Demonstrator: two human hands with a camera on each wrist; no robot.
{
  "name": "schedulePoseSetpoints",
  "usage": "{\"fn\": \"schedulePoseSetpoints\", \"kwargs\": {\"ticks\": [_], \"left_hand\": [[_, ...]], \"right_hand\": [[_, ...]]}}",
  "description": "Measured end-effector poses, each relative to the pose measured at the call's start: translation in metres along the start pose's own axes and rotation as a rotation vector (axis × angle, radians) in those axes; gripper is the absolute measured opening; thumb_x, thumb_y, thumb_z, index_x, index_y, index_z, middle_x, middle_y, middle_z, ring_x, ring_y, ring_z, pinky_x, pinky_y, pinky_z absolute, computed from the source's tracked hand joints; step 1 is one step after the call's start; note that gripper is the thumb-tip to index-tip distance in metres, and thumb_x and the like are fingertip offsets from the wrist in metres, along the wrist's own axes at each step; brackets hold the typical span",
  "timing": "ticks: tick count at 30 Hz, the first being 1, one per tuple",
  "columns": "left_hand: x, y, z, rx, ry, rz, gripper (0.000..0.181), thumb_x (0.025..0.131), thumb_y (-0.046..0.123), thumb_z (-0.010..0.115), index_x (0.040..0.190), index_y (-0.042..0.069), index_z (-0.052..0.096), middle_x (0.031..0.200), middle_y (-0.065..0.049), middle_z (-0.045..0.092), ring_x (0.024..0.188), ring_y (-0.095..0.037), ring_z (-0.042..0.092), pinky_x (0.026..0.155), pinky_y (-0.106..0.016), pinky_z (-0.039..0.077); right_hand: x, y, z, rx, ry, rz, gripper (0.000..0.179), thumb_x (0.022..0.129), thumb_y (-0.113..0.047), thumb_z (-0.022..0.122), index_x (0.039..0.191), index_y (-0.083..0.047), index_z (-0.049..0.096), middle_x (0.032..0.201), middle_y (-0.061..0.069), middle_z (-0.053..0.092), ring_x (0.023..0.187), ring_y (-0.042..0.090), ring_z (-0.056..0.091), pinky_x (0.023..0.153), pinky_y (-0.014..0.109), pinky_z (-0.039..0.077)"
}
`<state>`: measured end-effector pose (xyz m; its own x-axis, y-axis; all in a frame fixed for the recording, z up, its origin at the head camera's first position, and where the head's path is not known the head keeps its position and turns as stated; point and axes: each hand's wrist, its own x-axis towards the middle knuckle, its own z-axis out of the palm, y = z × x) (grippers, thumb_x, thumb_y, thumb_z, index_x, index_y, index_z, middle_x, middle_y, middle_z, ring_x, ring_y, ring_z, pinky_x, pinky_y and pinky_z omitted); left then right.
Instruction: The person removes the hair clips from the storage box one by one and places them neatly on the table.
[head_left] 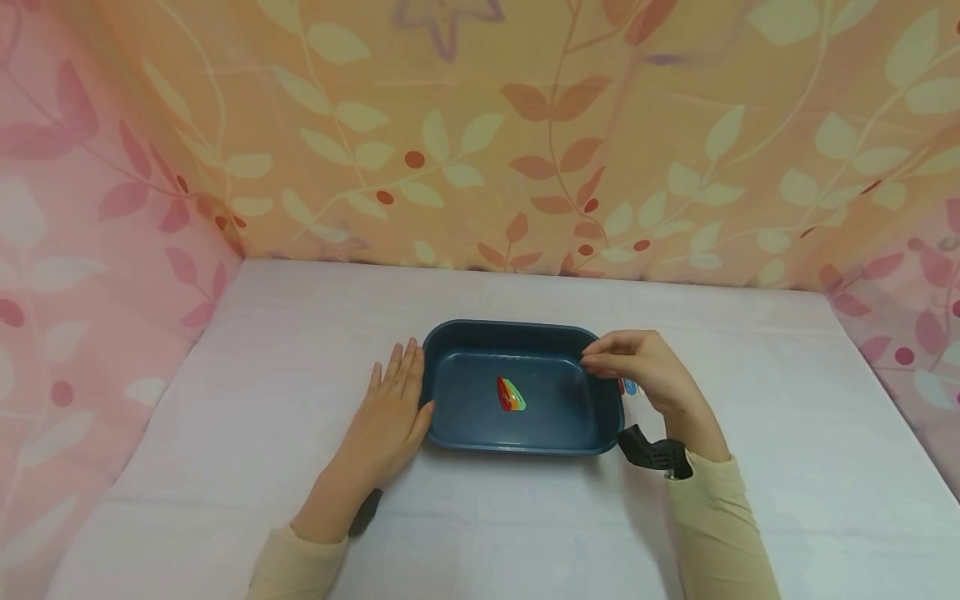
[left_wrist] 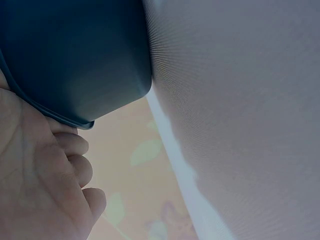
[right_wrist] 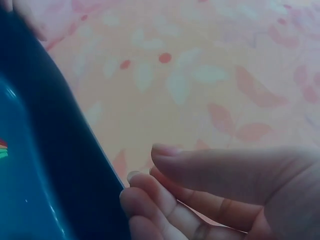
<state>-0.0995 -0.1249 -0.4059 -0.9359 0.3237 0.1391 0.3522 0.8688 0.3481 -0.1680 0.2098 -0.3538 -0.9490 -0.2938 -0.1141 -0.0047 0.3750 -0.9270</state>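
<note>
A dark blue rectangular basin stands on the white cloth. On its floor lies a small wedge-shaped piece in red, orange and light green. My left hand rests flat along the basin's left side, fingers straight and thumb at the rim. In the left wrist view its palm is against the rim. At the right rim is my right hand, fingers loosely bent. The right wrist view shows its thumb apart from the fingers, with nothing between them and the fingertips right at the rim.
A small red and blue patch shows just right of the basin, partly behind my right hand. White cloth covers the table. Leaf-patterned curtains rise behind and at both sides. Each wrist bears a black mount.
</note>
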Motion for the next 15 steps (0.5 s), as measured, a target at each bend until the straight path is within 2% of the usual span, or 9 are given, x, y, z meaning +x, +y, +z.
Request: {"fn": "schedulePoseSetpoints", "kwargs": {"ticks": [8,15], "left_hand": [[0.000,-0.001,0.002,0.004,0.009,0.003,0.070,0.096,0.025,0.051,0.147,-0.007,0.015,0.155,-0.018,0.008,0.143,-0.031,0.004,0.112,-0.052,0.009],[0.000,-0.001,0.002,-0.002,0.008,0.002,0.070,0.096,0.025,0.050,0.147,-0.007,0.015,0.155,-0.017,0.007,0.143,-0.031,0.003,0.112,-0.052,0.009]], "right_hand": [[0.007,-0.003,0.012,0.013,-0.041,0.009,0.027,0.085,-0.008,0.068,0.100,0.014,0.064,0.090,0.023,0.068,0.085,0.035,0.067,0.075,0.029,0.054],[0.018,-0.006,0.023,-0.016,-0.101,0.019,0.023,0.085,-0.009,0.068,0.096,0.011,0.067,0.090,0.027,0.067,0.082,0.036,0.066,0.074,0.033,0.054]]}}
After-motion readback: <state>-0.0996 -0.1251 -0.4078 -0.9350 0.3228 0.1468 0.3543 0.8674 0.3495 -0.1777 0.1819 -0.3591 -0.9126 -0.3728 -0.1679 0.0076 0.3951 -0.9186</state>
